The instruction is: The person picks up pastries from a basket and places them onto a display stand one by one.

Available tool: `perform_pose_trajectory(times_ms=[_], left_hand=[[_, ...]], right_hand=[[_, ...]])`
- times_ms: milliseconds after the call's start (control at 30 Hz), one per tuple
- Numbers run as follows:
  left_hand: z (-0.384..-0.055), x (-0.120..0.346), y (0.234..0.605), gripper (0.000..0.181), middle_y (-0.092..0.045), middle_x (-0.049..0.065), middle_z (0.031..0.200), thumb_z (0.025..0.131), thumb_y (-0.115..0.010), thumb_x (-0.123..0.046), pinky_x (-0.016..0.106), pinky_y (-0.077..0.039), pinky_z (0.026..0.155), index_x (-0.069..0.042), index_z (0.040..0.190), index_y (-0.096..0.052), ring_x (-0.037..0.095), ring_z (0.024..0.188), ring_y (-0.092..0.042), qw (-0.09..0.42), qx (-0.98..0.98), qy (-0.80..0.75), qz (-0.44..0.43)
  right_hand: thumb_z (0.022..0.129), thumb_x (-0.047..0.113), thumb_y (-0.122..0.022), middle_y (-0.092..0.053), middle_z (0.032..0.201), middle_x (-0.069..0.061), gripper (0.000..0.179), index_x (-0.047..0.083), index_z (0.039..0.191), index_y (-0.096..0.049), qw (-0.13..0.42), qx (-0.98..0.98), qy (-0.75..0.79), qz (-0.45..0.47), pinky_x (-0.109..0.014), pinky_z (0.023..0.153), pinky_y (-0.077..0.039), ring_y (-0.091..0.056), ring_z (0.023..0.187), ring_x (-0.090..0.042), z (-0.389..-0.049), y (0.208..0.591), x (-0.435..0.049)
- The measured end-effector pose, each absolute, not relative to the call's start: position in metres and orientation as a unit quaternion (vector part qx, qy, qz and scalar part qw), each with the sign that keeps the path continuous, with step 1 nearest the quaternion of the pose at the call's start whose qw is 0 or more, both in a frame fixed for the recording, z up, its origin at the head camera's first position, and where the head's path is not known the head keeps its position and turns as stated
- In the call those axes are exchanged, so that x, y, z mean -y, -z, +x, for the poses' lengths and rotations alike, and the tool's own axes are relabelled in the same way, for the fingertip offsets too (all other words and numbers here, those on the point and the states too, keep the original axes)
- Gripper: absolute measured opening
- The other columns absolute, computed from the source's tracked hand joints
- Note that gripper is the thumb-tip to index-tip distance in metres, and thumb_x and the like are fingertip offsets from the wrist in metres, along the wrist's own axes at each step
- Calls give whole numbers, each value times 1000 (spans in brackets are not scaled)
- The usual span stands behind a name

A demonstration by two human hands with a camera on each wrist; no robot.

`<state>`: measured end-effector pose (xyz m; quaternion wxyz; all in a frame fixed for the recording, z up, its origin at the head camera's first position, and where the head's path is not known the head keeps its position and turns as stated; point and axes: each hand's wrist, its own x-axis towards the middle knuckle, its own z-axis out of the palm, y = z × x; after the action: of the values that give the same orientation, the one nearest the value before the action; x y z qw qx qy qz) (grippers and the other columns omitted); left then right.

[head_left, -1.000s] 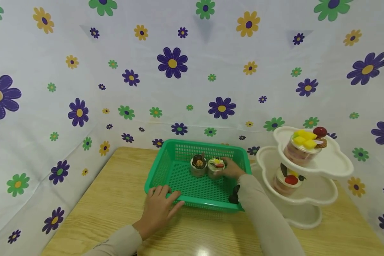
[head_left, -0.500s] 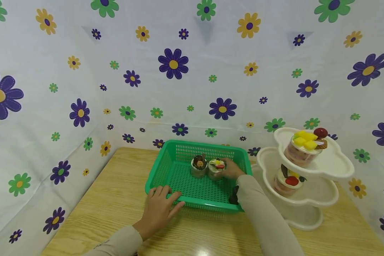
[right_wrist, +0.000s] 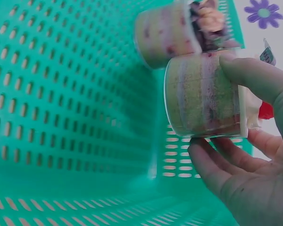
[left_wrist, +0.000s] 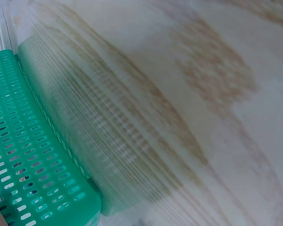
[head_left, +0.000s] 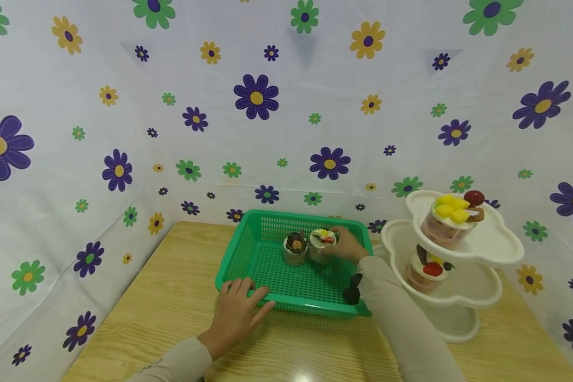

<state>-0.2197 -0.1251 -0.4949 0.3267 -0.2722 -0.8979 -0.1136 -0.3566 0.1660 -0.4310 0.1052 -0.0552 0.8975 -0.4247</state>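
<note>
My right hand (head_left: 347, 246) grips a clear dessert cup (right_wrist: 205, 96) with layered cake, white cream, and red and yellow toppings. In the right wrist view the thumb lies along one side of the cup and the fingers on the other. Beside it in the green plastic basket (head_left: 291, 302) stands a second dessert cup (head_left: 295, 253), topped with dark pieces and a brown cookie. My left hand (head_left: 236, 310) holds the basket's near rim at the left, fingers over the edge and thumb outside; its fingertips are hidden in the left wrist view.
To the right stands a white three-tier stand (head_left: 496, 239). A cup with yellow cubes and a cherry (head_left: 446, 225) sits on its top tier, a strawberry-topped cup (head_left: 425, 273) on the middle one. A flowered cloth (head_left: 196, 154) hangs behind the wooden table (head_left: 162, 286).
The right hand has closed in around the cup and raised it slightly from where it stood. The left hand stays at the rim.
</note>
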Motion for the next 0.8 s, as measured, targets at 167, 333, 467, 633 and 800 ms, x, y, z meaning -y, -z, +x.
perform_pose_trajectory(times_ms=[167, 333, 467, 633, 800], left_hand=[[-219, 124, 495, 43, -54, 1, 88, 97, -41, -57, 48, -43, 77, -25, 105, -68, 22, 82, -53, 327, 898, 112, -271], [-221, 125, 496, 40, -53, 0, 88, 96, -43, -56, 48, -42, 77, -25, 105, -67, 21, 82, -52, 327, 897, 116, -273], [-221, 125, 498, 38, -54, 0, 89, 96, -44, -55, 47, -42, 77, -26, 105, -66, 20, 83, -52, 326, 898, 115, -270], [-220, 125, 498, 37, -54, 0, 89, 96, -46, -55, 46, -41, 77, -26, 105, -67, 21, 83, -52, 327, 898, 116, -271], [-221, 125, 498, 36, -54, -1, 88, 96, -46, -55, 45, -41, 77, -26, 104, -66, 19, 82, -52, 340, 894, 108, -270]], right_hand=[[80, 25, -78, -49, 130, -25, 78, -1, 140, -35, 92, -889, 443, -72, -49, 89, -46, -52, 113, -37, -354, 417, -169], [80, 27, -78, -51, 125, -22, 78, 4, 141, -34, 79, -883, 453, -89, -42, 83, -49, -55, 106, -32, -346, 402, -169], [81, 24, -78, -51, 127, -21, 76, 5, 141, -34, 74, -877, 465, -96, -41, 85, -49, -54, 110, -32, -334, 387, -167], [80, 26, -79, -44, 138, -18, 77, 8, 141, -36, 62, -875, 469, -103, -46, 92, -46, -48, 119, -34, -314, 367, -170], [80, 30, -79, -42, 141, -17, 79, 6, 142, -36, 42, -879, 459, -119, -51, 96, -44, -44, 127, -38, -292, 352, -180]])
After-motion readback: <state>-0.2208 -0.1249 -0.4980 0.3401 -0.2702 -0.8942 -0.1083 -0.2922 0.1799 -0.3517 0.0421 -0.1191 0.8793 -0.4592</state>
